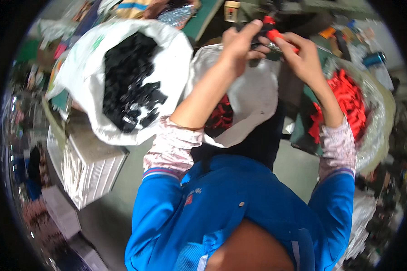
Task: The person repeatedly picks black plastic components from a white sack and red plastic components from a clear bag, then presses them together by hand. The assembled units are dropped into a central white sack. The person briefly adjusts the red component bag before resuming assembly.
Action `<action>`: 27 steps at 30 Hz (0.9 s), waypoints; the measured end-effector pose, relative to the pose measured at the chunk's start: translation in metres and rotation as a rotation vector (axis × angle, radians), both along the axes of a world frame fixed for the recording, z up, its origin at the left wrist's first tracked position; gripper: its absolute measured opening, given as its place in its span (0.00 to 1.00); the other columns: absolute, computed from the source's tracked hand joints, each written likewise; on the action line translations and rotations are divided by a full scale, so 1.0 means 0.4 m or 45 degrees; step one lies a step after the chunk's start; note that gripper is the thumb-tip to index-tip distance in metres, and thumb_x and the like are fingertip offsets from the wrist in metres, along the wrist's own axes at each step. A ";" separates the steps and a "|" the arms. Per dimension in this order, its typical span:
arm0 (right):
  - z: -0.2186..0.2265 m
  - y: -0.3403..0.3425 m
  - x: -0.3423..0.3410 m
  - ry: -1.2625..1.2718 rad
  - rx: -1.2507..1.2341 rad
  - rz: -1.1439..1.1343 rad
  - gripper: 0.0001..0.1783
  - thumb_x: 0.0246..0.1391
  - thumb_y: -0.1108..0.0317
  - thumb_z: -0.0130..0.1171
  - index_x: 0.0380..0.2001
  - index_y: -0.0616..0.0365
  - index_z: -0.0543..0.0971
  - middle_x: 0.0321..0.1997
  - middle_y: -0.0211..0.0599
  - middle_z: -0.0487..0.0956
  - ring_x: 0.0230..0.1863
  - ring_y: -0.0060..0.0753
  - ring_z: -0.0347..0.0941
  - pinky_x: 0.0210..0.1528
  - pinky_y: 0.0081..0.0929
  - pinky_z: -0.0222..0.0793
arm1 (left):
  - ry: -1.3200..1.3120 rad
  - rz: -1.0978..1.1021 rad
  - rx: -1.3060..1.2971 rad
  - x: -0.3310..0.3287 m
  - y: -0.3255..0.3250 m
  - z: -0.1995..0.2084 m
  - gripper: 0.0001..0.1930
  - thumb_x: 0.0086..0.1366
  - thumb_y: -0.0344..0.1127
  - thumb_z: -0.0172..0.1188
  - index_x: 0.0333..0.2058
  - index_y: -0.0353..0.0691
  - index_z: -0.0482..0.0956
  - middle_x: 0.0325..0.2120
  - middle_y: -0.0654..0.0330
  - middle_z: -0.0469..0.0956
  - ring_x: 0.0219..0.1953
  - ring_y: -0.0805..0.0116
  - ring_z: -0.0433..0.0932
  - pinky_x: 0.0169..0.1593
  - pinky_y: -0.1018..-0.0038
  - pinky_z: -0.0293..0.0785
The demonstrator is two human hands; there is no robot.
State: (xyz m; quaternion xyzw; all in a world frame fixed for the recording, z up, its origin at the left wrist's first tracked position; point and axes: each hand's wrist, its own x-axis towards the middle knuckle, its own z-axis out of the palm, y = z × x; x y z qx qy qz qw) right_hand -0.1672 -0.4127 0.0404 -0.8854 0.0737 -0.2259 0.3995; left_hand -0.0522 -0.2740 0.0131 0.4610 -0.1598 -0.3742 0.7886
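At the far middle my left hand (235, 49) is closed around black plastic pieces (257, 39). My right hand (304, 58) pinches a red plastic piece (274, 34) right beside them; whether the red and black parts touch is blurred. Below my left forearm an open white sack (257, 95) contains glossy red and dark pieces (220, 116). Left of it, a bigger white sack (172, 54) holds a heap of black pieces (131, 67). Partly behind my right forearm, red pieces (348, 101) fill a clear-lined bag (377, 117).
A pale plastic crate (95, 167) stands at the left below the big sack. Beyond my hands is a small yellowish box (231, 11). A blue cylinder (374, 59) lies at the far right among loose clutter. Grey boxes (61, 212) sit at the lower left.
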 end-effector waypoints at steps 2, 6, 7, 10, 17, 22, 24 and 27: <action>-0.006 0.006 -0.012 0.029 0.159 -0.029 0.17 0.61 0.59 0.54 0.40 0.63 0.80 0.19 0.24 0.73 0.21 0.12 0.64 0.22 0.16 0.57 | -0.015 0.022 -0.051 0.001 0.030 -0.017 0.21 0.64 0.50 0.57 0.42 0.35 0.73 0.30 0.56 0.79 0.28 0.67 0.80 0.32 0.74 0.77; -0.013 0.000 -0.069 -0.011 0.419 -0.094 0.20 0.63 0.56 0.52 0.48 0.61 0.78 0.24 0.24 0.76 0.22 0.10 0.64 0.22 0.14 0.54 | -0.541 0.504 0.204 0.118 0.162 -0.145 0.17 0.61 0.40 0.64 0.42 0.33 0.73 0.32 0.54 0.80 0.30 0.69 0.80 0.34 0.75 0.76; -0.022 -0.005 -0.099 0.008 0.438 -0.130 0.21 0.64 0.55 0.49 0.49 0.61 0.77 0.27 0.25 0.77 0.24 0.10 0.66 0.21 0.12 0.55 | -0.752 0.643 0.445 0.167 0.213 -0.165 0.13 0.58 0.32 0.60 0.40 0.32 0.73 0.30 0.57 0.80 0.30 0.72 0.78 0.35 0.76 0.75; -0.090 -0.043 -0.216 0.097 0.415 -0.221 0.23 0.66 0.53 0.45 0.51 0.58 0.76 0.36 0.28 0.80 0.30 0.11 0.71 0.21 0.11 0.58 | -1.349 0.947 0.780 0.343 0.389 -0.265 0.17 0.51 0.25 0.58 0.42 0.39 0.76 0.36 0.55 0.82 0.36 0.62 0.82 0.41 0.69 0.76; -0.160 -0.060 -0.386 0.267 -0.215 -0.493 0.12 0.58 0.64 0.55 0.35 0.61 0.81 0.25 0.48 0.79 0.29 0.47 0.79 0.30 0.37 0.72 | -2.427 0.094 1.841 0.556 0.703 -0.346 0.28 0.55 0.25 0.55 0.56 0.51 0.68 0.58 0.57 0.68 0.63 0.49 0.59 0.62 0.54 0.56; -0.151 -0.315 -0.491 0.753 -1.075 -0.890 0.11 0.51 0.68 0.55 0.38 0.55 0.80 0.35 0.52 0.77 0.37 0.54 0.76 0.36 0.45 0.73 | -1.913 0.675 1.305 0.503 0.651 -0.270 0.19 0.62 0.38 0.62 0.49 0.35 0.73 0.49 0.50 0.75 0.51 0.55 0.72 0.54 0.65 0.66; -0.170 -0.367 -0.488 0.863 -1.356 -0.802 0.10 0.54 0.67 0.51 0.37 0.54 0.80 0.40 0.46 0.73 0.44 0.48 0.74 0.37 0.40 0.75 | -1.491 0.832 1.044 0.461 0.608 -0.244 0.23 0.60 0.41 0.66 0.46 0.29 0.74 0.37 0.51 0.79 0.37 0.63 0.77 0.43 0.76 0.72; -0.254 -0.459 -0.481 0.914 -1.553 -0.716 0.11 0.54 0.67 0.52 0.38 0.57 0.79 0.40 0.43 0.73 0.45 0.44 0.73 0.38 0.37 0.75 | -0.570 0.838 0.457 0.423 0.567 -0.240 0.21 0.61 0.42 0.66 0.45 0.32 0.76 0.32 0.62 0.77 0.31 0.72 0.74 0.40 0.74 0.74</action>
